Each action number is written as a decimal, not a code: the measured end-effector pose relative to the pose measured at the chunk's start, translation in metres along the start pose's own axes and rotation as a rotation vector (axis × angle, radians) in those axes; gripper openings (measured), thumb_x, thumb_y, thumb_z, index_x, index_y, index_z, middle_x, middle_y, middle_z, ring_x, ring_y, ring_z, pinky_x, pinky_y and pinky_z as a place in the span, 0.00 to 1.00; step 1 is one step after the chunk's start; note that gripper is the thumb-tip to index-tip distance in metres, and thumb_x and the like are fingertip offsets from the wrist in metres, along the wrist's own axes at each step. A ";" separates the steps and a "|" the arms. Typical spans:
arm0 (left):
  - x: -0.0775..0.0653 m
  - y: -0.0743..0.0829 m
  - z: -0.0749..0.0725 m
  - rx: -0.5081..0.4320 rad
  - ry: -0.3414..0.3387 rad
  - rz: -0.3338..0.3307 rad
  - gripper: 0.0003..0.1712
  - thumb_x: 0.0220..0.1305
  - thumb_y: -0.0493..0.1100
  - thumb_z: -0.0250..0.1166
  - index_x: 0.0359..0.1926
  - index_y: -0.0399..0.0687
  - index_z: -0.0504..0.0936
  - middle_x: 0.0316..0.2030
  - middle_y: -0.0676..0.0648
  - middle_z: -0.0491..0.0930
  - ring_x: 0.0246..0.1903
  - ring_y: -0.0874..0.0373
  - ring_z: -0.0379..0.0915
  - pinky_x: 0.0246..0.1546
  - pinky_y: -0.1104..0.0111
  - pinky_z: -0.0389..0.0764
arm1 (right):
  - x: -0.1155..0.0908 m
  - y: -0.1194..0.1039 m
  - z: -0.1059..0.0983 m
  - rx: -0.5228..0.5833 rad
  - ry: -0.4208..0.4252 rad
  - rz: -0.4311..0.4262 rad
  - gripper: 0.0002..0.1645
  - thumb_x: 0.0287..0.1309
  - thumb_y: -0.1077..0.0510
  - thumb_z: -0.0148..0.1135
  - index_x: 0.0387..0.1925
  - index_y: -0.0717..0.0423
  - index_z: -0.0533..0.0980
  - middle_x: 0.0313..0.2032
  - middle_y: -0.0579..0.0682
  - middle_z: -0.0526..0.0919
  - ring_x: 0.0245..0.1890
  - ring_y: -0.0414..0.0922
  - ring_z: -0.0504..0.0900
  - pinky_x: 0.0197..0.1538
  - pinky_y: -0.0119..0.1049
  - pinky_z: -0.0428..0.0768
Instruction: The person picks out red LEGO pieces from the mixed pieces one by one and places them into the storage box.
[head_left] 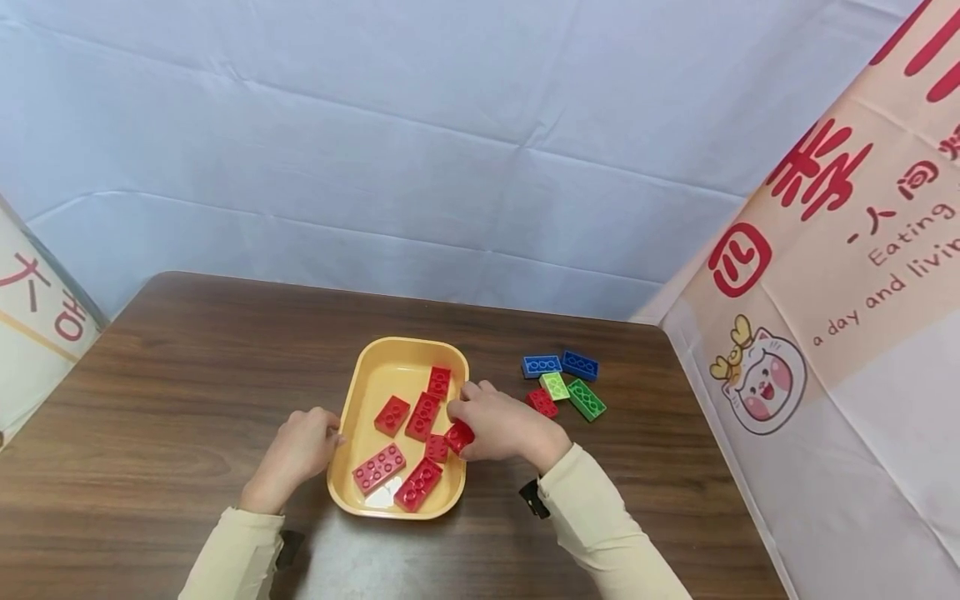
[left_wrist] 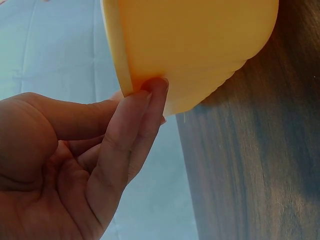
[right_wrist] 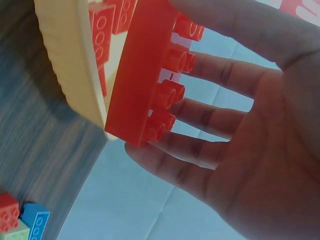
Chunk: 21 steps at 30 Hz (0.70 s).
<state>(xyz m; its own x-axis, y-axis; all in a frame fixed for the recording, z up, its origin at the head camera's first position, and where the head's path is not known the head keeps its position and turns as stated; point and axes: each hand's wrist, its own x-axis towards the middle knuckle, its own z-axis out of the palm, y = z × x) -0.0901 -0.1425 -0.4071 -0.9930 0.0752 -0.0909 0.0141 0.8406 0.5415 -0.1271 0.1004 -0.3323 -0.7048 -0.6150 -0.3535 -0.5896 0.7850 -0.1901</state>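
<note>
A yellow tray (head_left: 336, 492) stands on the table with several red toy bricks in it, among them an eight-stud brick (head_left: 379, 468). My left hand (head_left: 300, 446) pinches the tray's left rim, thumb on one side and fingers on the other, as the left wrist view shows. At the opposite side, my right hand (head_left: 502, 425) holds a long red brick (right_wrist: 142, 70) by its edges. In the right wrist view its studs point toward my palm. From the head view, this brick overlaps the tray's right wall, close to a smaller red brick (head_left: 437, 448) inside.
Right of the tray lies a loose group: two blue bricks (head_left: 542, 365), a light green brick (head_left: 554, 386), a red brick (head_left: 542, 403) and a green brick (head_left: 587, 400). A pale cloth wall (head_left: 375, 167) rises behind the brown table (head_left: 225, 358); a printed banner (head_left: 825, 250) hangs at right.
</note>
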 end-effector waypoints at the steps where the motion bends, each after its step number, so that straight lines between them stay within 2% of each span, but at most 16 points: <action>1: 0.000 0.000 0.000 0.001 0.000 0.000 0.06 0.52 0.34 0.61 0.31 0.35 0.81 0.23 0.42 0.77 0.20 0.54 0.67 0.21 0.61 0.72 | 0.001 -0.002 0.000 -0.001 -0.004 -0.001 0.26 0.40 0.51 0.69 0.45 0.51 0.75 0.45 0.51 0.71 0.41 0.45 0.65 0.42 0.37 0.74; 7: 0.000 0.000 -0.001 0.003 -0.008 -0.002 0.06 0.52 0.34 0.61 0.31 0.35 0.81 0.24 0.42 0.77 0.21 0.53 0.67 0.22 0.61 0.72 | 0.006 -0.012 0.004 -0.012 -0.022 -0.007 0.29 0.39 0.51 0.70 0.47 0.49 0.74 0.48 0.52 0.71 0.43 0.44 0.65 0.43 0.37 0.75; 21: -0.001 0.001 -0.002 -0.011 -0.021 -0.014 0.07 0.53 0.34 0.61 0.33 0.33 0.81 0.25 0.40 0.78 0.21 0.53 0.68 0.22 0.61 0.73 | 0.007 -0.016 0.008 -0.003 -0.035 -0.025 0.29 0.39 0.49 0.70 0.47 0.49 0.74 0.45 0.49 0.71 0.44 0.43 0.67 0.48 0.38 0.75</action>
<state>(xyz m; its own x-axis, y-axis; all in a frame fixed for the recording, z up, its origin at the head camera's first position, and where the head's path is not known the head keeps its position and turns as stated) -0.0896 -0.1431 -0.4051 -0.9904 0.0749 -0.1165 -0.0014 0.8357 0.5492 -0.1198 0.0844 -0.3396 -0.6754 -0.6316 -0.3806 -0.6081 0.7690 -0.1970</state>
